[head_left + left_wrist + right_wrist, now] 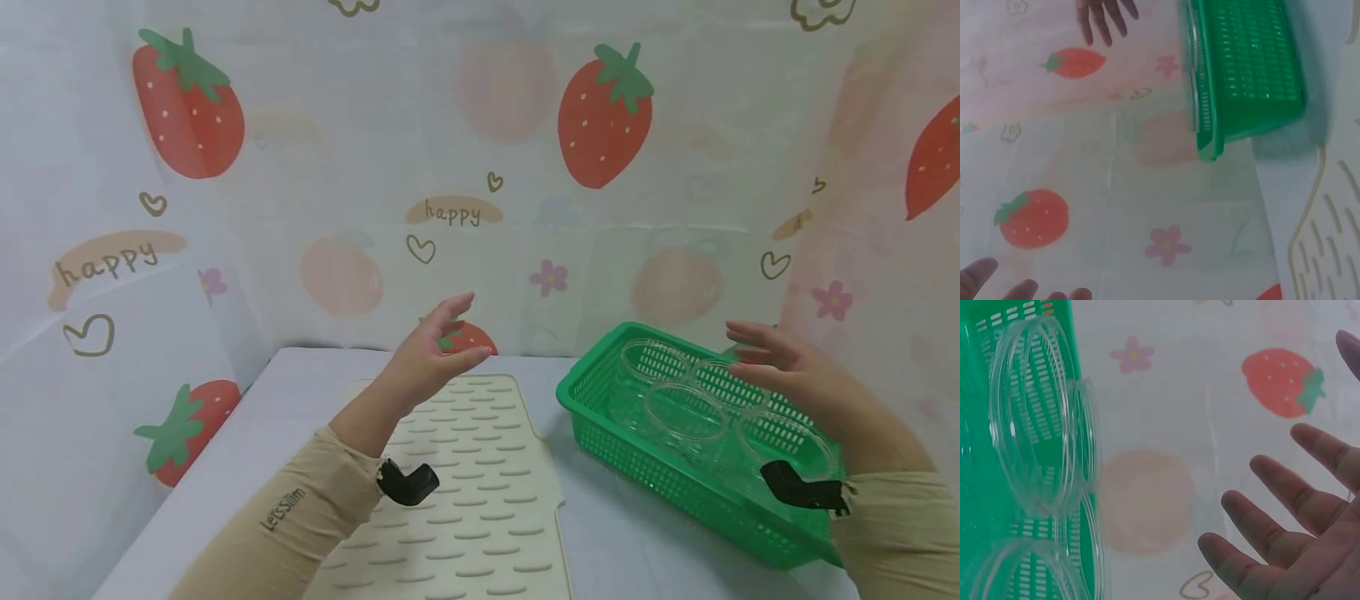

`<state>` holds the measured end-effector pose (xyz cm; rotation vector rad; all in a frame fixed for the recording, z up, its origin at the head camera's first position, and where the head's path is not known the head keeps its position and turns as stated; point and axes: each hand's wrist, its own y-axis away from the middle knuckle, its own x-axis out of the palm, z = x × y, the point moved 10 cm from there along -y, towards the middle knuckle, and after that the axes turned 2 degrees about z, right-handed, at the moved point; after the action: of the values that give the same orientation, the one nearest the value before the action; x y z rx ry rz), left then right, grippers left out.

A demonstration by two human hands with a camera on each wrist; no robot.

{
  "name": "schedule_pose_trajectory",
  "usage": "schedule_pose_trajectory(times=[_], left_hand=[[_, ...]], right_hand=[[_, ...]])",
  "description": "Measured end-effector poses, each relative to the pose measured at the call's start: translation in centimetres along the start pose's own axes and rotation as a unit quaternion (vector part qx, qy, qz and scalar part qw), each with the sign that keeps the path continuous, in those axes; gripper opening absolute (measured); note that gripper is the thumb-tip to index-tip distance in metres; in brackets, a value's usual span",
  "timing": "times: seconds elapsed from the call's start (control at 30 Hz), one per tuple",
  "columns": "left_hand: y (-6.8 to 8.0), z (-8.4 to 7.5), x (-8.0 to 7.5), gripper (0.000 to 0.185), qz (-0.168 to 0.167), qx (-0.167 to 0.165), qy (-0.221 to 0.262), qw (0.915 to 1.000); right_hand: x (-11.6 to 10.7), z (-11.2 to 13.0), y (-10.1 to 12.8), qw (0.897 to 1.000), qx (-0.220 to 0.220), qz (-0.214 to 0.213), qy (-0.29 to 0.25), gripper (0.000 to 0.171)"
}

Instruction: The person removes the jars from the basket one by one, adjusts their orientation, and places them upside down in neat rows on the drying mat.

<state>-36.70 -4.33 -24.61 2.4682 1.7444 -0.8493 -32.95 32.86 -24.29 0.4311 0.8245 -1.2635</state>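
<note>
Above the cream slotted mat hovers my left hand, its fingers fairly straight and nothing in them. My right hand is raised over the far right part of a green plastic basket, also holding nothing. In the right wrist view the right hand's fingers are spread and extended. Inside the basket stand several clear round containers with wide rims; my right hand hides part of them. At the lower left of the left wrist view, only the left fingertips show.
A white tabletop lies under the mat and the basket. Behind and beside it hangs a pale curtain printed with strawberries, flowers and hearts. The basket stands to the right of the mat, with a strip of tabletop between them.
</note>
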Motion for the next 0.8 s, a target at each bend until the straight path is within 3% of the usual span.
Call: schedule_pose_trajectory(times=[0.33, 0.8], left_hand=[[-1.9, -1.5, 5.3, 0.072, 0.037, 0.034, 0.042, 0.9979], [-3.3, -2.9, 12.5, 0.072, 0.098, 0.025, 0.043, 0.994]], right_hand=[[-1.7, -3.4, 1.8, 1.0, 0.022, -0.002, -0.015, 0.061], [-1.8, -8.5, 3.8, 0.996, 0.084, 0.019, -0.035, 0.067]])
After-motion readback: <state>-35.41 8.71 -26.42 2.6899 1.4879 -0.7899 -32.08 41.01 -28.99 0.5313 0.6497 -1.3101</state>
